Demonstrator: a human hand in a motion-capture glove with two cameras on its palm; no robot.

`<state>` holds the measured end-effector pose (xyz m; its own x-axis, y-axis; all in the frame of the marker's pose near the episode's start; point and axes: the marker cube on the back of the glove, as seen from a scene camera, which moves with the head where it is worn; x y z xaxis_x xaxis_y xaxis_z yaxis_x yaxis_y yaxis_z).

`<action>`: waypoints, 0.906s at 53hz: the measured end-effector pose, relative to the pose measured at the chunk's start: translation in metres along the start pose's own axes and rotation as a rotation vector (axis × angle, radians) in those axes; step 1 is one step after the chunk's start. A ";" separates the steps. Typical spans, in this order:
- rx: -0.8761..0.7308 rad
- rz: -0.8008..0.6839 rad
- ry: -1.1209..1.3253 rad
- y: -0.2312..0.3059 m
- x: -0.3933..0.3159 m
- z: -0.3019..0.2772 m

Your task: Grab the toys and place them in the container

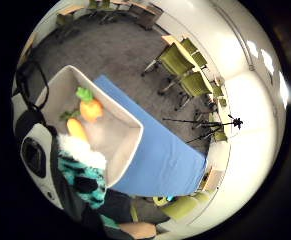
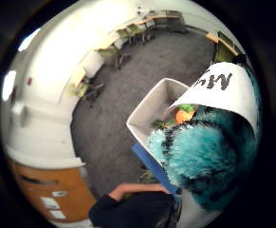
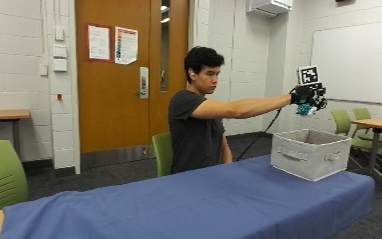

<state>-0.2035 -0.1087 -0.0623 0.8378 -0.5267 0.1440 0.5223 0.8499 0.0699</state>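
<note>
A blue-clothed table (image 3: pixel 197 199) fills the lower frame of the outside view. At its right end stands a pale fabric container (image 3: pixel 310 153), two orange carrot toys (image 1: pixel 85 117) inside. Upper right, raised well above the container, the gloved right hand (image 3: pixel 308 94) has its grip closed round a fuzzy teal-and-black toy (image 2: pixel 206 154).

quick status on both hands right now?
Right hand: gripping a teal and black plush toy, held up above the grey fabric container.
Left hand: not visible in any view, cannot tell.
</note>
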 end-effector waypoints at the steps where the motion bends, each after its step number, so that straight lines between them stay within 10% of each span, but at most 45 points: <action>1: -0.002 -0.009 -0.017 0.001 0.003 0.001; 26: -0.073 0.079 0.169 0.030 -0.040 0.012; 39: -0.069 0.072 0.150 0.126 0.048 -0.021; 48: -0.039 0.367 0.271 0.195 0.124 -0.023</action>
<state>0.0059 -0.0089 -0.0534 0.9773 -0.1803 -0.1111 0.1840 0.9826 0.0240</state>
